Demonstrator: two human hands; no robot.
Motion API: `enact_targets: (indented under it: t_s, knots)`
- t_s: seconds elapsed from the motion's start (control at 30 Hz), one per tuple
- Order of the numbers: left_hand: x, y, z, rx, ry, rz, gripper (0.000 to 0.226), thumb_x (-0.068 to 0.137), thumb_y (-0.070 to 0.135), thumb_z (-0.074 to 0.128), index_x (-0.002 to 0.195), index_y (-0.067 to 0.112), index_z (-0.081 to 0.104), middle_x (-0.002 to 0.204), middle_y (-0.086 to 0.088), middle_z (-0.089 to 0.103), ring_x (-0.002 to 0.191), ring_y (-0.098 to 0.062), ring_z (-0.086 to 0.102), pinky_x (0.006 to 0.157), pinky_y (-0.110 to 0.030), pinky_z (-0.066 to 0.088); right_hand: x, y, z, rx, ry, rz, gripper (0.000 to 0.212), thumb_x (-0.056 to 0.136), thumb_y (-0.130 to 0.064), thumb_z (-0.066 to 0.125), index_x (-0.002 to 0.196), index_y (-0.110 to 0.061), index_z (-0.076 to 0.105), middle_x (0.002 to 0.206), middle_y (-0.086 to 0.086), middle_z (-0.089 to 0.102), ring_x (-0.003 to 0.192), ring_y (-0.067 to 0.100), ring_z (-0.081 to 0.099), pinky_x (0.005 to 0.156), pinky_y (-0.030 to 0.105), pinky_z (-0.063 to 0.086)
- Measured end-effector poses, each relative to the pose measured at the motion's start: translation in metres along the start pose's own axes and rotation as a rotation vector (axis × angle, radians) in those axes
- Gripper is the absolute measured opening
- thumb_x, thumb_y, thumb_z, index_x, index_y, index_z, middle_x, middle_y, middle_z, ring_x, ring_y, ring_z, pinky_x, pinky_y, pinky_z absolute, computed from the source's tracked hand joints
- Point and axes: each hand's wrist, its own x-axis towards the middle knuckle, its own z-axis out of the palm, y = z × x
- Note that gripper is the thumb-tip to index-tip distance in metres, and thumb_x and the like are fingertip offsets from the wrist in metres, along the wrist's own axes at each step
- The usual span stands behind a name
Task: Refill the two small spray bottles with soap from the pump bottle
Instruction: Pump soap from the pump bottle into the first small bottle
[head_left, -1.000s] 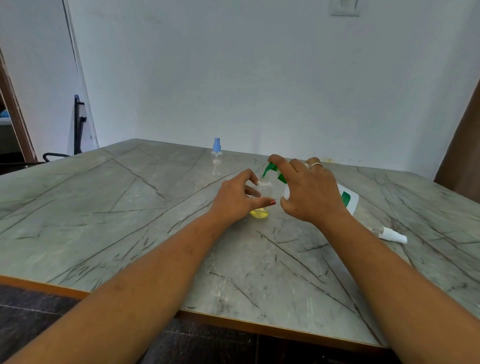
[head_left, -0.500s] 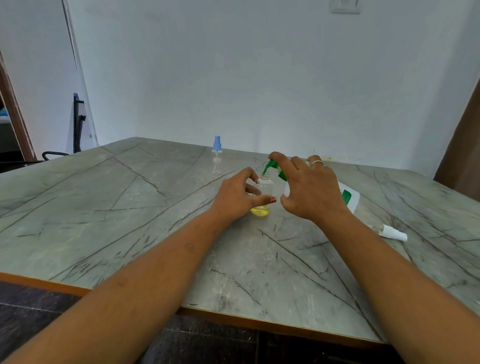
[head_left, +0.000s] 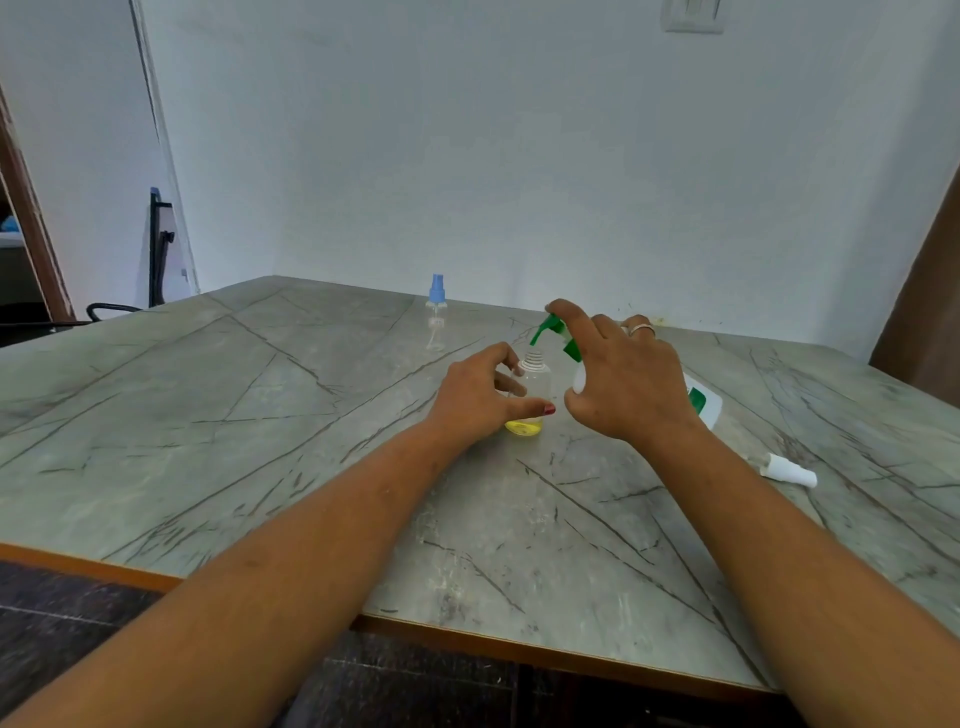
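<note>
A small clear spray bottle (head_left: 534, 387) stands uncapped mid-table with a little yellow soap at its bottom. My left hand (head_left: 480, 397) holds it between thumb and fingers. The white pump bottle (head_left: 704, 402) with a green pump head (head_left: 553, 332) is tilted toward it, nozzle just above the open neck. My right hand (head_left: 626, 382) grips the pump bottle, with the index finger on the pump head. A second small spray bottle (head_left: 436, 314) with a blue cap stands farther back. A white spray cap (head_left: 787, 470) lies on the table to the right.
The grey marble table (head_left: 260, 441) has an orange front edge. A white wall stands behind it, with a dark chair (head_left: 156, 260) at the left and a brown panel (head_left: 930, 312) at the right.
The pump nozzle has lifted slightly above the open bottle's neck. Both hands stay in nearly the same place.
</note>
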Motion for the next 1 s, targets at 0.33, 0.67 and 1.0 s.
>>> enact_targets:
  t_s: [0.33,0.67,1.0]
  knots:
    - [-0.0029,0.003,0.0004,0.013,0.013,-0.004,0.048,0.065,0.049,0.077,0.097,0.028,0.048,0.104,0.0,0.068,0.083,-0.011,0.061,0.079,-0.026,0.051,-0.0016,0.0082,-0.0024,-0.021,0.02,-0.044,0.082,0.074,-0.04,0.062,0.141,-0.038,0.015,0.115,0.003,0.06,0.099,0.032,0.054,0.069,0.038,0.051]
    - [-0.0029,0.0048,-0.0003,0.015,0.024,-0.019,0.048,0.067,0.048,0.076,0.1,0.026,0.048,0.108,-0.001,0.067,0.087,-0.013,0.061,0.082,-0.028,0.051,0.0001,0.0064,-0.0022,-0.071,0.026,-0.097,0.087,0.069,-0.045,0.069,0.137,-0.038,0.016,0.113,0.004,0.063,0.096,0.034,0.057,0.069,0.039,0.052]
    - [-0.0002,0.0021,0.0012,0.018,0.023,-0.034,0.049,0.065,0.051,0.076,0.099,0.029,0.048,0.106,0.001,0.067,0.084,-0.011,0.06,0.079,-0.026,0.049,-0.0024,0.0026,-0.0038,-0.037,-0.011,-0.067,0.084,0.074,-0.043,0.063,0.14,-0.038,0.012,0.124,0.003,0.057,0.106,0.033,0.053,0.076,0.041,0.052]
